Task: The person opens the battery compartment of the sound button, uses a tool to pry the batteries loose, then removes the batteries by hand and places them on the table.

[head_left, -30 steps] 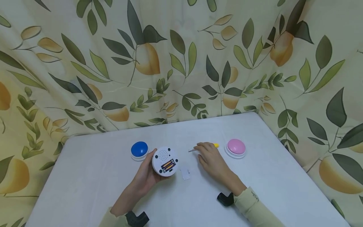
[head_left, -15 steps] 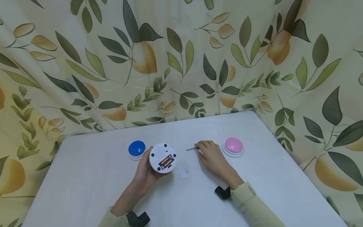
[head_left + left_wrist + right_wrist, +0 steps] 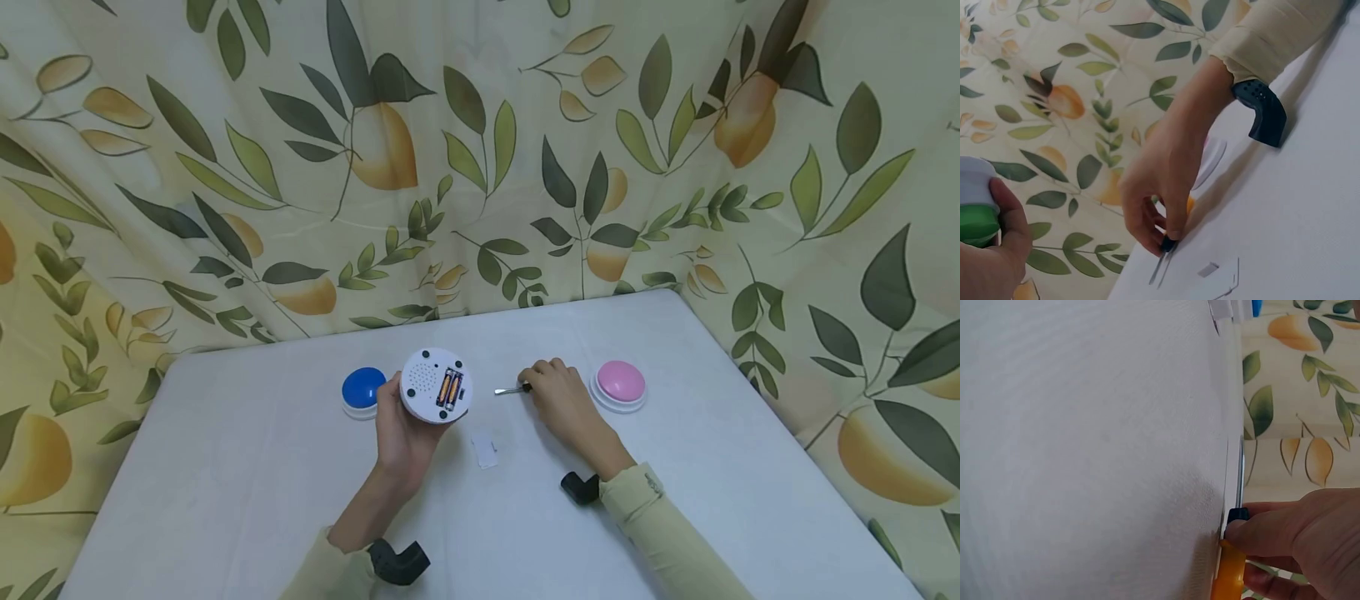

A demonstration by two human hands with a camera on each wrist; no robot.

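My left hand (image 3: 405, 442) grips a round white push-button (image 3: 422, 379), raised off the table with its underside facing me. Two batteries (image 3: 449, 389) sit in its uncovered compartment. The left wrist view shows the button's green dome (image 3: 975, 224) on the other side. Between thumb and fingers, my right hand (image 3: 566, 408) pinches a screwdriver (image 3: 1230, 572) by its black collar, low at the tabletop. Its yellow handle runs back under the hand, and the metal shaft points left. A small white battery cover (image 3: 485, 452) lies on the table between both hands.
A blue-domed button (image 3: 364, 387) stands behind my left hand. A pink-domed button (image 3: 621, 382) stands right of my right hand. Both rest on the white-covered table (image 3: 225, 475), with a leaf-and-fruit patterned curtain (image 3: 480, 250) behind its far edge.
My left hand has lifted the button up and away from me and turned it, so the batteries stand more upright. My right hand has closed its fingers about the screwdriver, almost in place.
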